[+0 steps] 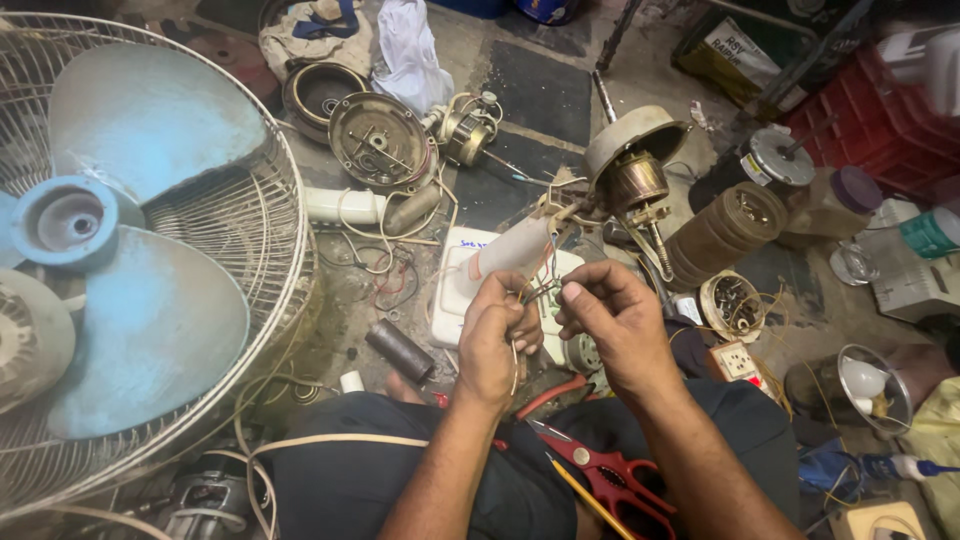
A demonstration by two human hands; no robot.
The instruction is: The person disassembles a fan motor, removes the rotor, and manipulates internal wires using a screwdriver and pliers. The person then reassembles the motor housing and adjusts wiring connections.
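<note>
Above the cluttered floor, the left hand (497,340) and right hand (612,322) pinch the thin coloured wires (540,290) of a bare copper-wound fan motor (632,172) between pressed fingertips, seemingly joining leads; twisting them calls for steady grip. Red-handled cutters (610,478) lie on the lap.

Single head-worn view, looking steeply down from close above the lap onto a cluttered workshop floor (520,90). Both forearms enter from the bottom edge. A blue fan (120,250) fills the frame's left.
</note>
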